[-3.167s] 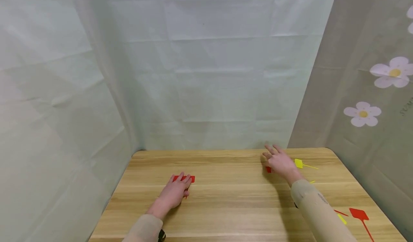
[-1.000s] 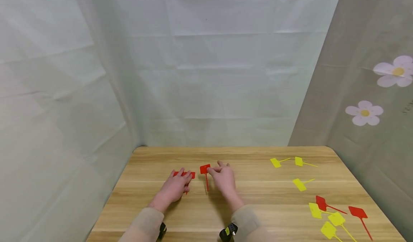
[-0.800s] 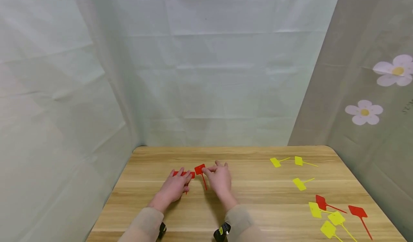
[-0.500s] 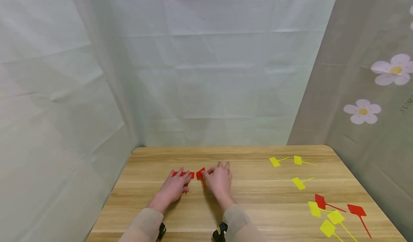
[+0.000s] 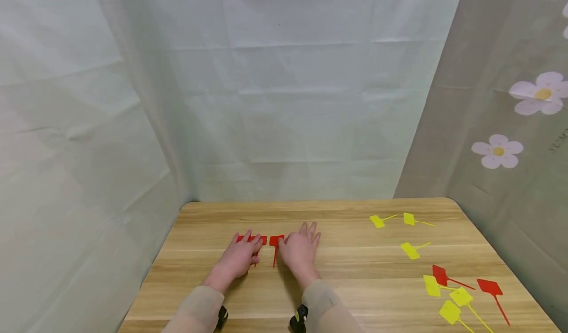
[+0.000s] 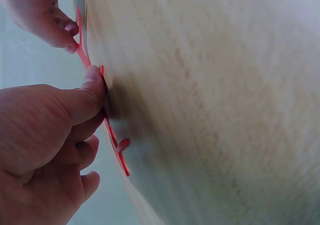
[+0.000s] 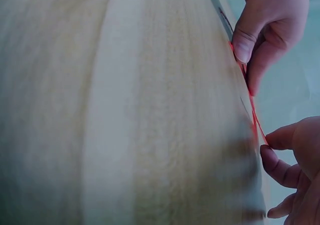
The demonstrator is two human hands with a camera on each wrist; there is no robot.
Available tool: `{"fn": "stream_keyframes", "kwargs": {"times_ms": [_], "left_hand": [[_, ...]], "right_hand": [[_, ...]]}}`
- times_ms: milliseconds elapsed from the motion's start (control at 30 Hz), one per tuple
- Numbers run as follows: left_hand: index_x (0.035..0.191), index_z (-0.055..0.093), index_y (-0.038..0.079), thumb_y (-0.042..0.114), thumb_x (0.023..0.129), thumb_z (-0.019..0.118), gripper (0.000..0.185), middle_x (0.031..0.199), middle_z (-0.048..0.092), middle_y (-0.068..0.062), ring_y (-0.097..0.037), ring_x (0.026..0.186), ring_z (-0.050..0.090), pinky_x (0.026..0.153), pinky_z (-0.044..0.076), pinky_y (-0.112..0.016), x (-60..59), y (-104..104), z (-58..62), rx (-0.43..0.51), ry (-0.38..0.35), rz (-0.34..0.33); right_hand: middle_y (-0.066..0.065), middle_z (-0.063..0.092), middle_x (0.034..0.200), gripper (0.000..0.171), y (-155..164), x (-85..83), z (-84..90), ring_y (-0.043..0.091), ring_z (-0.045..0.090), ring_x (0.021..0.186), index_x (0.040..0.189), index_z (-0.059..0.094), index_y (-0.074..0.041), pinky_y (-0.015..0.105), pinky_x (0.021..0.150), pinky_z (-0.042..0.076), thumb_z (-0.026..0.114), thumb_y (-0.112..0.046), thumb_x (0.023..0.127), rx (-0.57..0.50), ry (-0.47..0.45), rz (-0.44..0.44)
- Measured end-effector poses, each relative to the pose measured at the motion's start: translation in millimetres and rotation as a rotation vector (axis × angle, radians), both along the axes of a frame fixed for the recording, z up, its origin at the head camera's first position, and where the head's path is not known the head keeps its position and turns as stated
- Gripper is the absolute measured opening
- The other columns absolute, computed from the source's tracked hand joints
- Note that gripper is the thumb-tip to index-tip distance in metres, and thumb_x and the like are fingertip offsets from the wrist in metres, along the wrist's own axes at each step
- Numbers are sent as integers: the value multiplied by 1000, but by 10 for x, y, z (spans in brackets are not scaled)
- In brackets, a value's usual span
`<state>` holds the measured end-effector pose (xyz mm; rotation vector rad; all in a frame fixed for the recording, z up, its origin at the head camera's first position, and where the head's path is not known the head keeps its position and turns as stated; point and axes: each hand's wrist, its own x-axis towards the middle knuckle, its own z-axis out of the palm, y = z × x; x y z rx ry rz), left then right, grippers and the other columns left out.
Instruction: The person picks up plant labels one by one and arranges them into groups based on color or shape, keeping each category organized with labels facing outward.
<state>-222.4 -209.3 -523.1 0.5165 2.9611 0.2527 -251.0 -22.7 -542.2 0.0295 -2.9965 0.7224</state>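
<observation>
Between your hands, the red tag (image 5: 273,241) has swung square, stem toward you. Right hand (image 5: 299,251): thumb and finger pinch it. Left hand (image 5: 239,258): fingers spread, resting on a red piece (image 5: 264,240). Heads now look nearly aligned, slight gap.

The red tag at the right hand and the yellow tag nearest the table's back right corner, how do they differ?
The right hand pinches the red tag, while the yellow tag lies untouched. In the head view, the red tag's stem points down the picture; the yellow tag's points mostly right. The hand hides part of the red tag's head, but the yellow tag's shows whole. Both have a flat head and thin stem.
</observation>
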Motion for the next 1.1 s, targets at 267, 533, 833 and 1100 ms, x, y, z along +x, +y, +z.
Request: {"fn": "stream_keyframes", "kwargs": {"times_ms": [267, 533, 833, 1100], "left_hand": [[149, 62, 0, 22, 98, 78, 57, 158, 54, -17, -43, 154, 37, 125, 22, -68, -8, -3, -5, 1, 3, -8], [148, 62, -1, 21, 98, 77, 57, 158, 54, -18, -44, 154, 37, 125, 21, -68, 1, -13, 1, 17, 1, -7], [148, 62, -2, 20, 98, 77, 56, 158, 54, -19, -45, 154, 38, 124, 21, -69, 1, -14, 30, 28, -1, -5], [148, 62, -2, 19, 98, 77, 56, 158, 54, -20, -45, 154, 38, 124, 21, -69, 2, -17, 10, 27, -1, -10]], "right_hand": [[35, 44, 159, 47, -19, -28, -60, 55, 17, 158, 64, 69, -17, 75, 122, 16, 69, -46, 101, 15, 4, -3], [33, 44, 160, 48, -61, -51, -64, 53, 17, 159, 65, 70, -14, 76, 122, 15, 69, -47, 101, 26, -4, -10], [32, 44, 161, 51, -75, -59, -69, 53, 17, 159, 63, 67, -16, 77, 121, 16, 68, -50, 100, 48, -7, -12], [31, 43, 162, 51, -84, -62, -98, 54, 17, 158, 64, 69, -16, 77, 121, 16, 68, -52, 101, 63, -10, -15]]}}
